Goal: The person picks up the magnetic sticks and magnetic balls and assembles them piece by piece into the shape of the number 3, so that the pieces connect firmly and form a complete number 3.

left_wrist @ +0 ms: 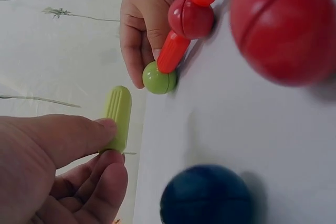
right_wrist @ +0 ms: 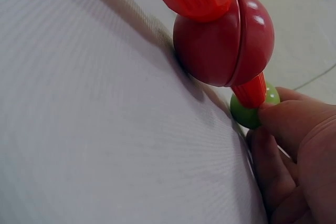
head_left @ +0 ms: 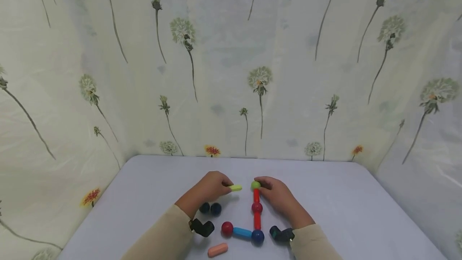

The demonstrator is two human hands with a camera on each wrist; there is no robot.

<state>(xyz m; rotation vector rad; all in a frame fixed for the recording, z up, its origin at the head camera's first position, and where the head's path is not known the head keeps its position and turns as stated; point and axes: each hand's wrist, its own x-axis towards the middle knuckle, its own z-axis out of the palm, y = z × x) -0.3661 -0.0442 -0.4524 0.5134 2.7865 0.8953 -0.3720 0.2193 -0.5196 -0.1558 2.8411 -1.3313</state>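
Between thumb and fingers, my left hand (head_left: 213,185) (left_wrist: 58,166) pinches a yellow-green stick (head_left: 236,187) (left_wrist: 121,116), held just left of a green ball (head_left: 255,185) (left_wrist: 159,78) and apart from it. My right hand (head_left: 280,196) (right_wrist: 299,150) grips that green ball (right_wrist: 249,109) at the far end of a joined chain. From the ball the chain runs toward me: a red stick (head_left: 256,196), a red ball (head_left: 257,208) (right_wrist: 223,40), another red stick (head_left: 257,221), and a dark blue ball (head_left: 258,236). There it turns left along a blue stick (head_left: 242,232) to a red ball (head_left: 227,228).
Two dark blue balls, one (head_left: 216,209) beside the other (head_left: 204,208), lie by my left wrist. An orange-pink stick (head_left: 217,250) lies near the front of the white table (head_left: 151,187). Behind the table hangs a flower-patterned cloth (head_left: 223,71).
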